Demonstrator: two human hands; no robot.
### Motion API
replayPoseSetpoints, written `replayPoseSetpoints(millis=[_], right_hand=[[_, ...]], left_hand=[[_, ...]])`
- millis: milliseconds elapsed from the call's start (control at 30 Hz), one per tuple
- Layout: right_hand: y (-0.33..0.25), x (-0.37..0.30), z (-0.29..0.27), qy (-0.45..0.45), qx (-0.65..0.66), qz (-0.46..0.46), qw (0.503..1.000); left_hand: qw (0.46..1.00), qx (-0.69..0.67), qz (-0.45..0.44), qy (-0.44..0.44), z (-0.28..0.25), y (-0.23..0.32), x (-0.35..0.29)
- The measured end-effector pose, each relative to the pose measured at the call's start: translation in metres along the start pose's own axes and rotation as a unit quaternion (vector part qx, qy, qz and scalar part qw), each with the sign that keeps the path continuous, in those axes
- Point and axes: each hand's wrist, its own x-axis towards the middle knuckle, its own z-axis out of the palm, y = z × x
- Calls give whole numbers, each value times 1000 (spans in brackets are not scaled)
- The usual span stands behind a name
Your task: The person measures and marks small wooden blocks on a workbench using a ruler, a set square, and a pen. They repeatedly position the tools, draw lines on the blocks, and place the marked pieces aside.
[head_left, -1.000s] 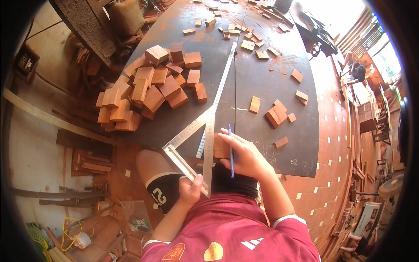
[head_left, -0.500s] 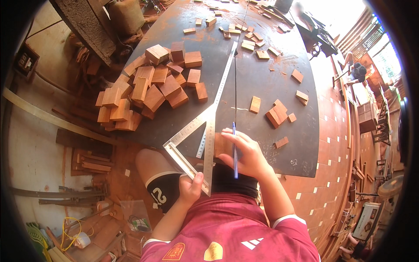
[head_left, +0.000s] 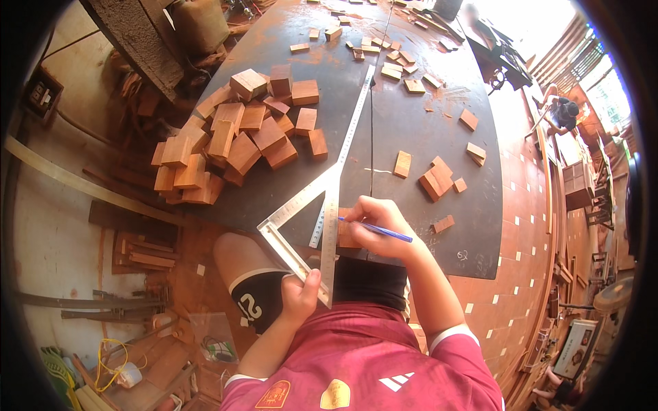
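Observation:
My left hand (head_left: 299, 296) grips the lower end of a metal triangular square (head_left: 296, 202), whose long graduated edge runs away from me. Along that edge's right side lies a reddish wooden block (head_left: 348, 237) at the table's near edge, partly covered by the square and my hand. In my right hand (head_left: 381, 225) a blue pen (head_left: 387, 231) is pinched, its tip pointing left at the block beside the square's edge. Contact of the tip with the wood is too small to tell. A long steel ruler (head_left: 358, 113) lies on the table, passing under the square.
A heap of reddish blocks (head_left: 243, 130) covers the dark table's (head_left: 404, 233) left side. Loose pieces such as a stepped block (head_left: 436, 179) lie to the right, with several small offcuts (head_left: 392, 71) and sawdust farther back. Another person (head_left: 563, 113) is at the far right.
My right hand has closed from a spread pose into a writing grip. The pen has swung from upright to nearly level, tip at the square's edge. The left hand and square stay put.

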Motion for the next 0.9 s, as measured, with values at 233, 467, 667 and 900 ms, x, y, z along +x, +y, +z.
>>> replayPoseSetpoints(millis=[233,467,667,900], right_hand=[[3,8,0,-10,-10,63,998],[8,9,1,0,-61,36,997],[13,10,2,-3,-49,35,998],[8,11,4,7,-42,51,998]], left_hand=[[999,34,17,-7,-6,-18,-3],[999,37,18,-3,-5,-18,-3],[998,54,25,-8,-6,-22,-4],[999,48,25,-3,-4,-18,-4]])
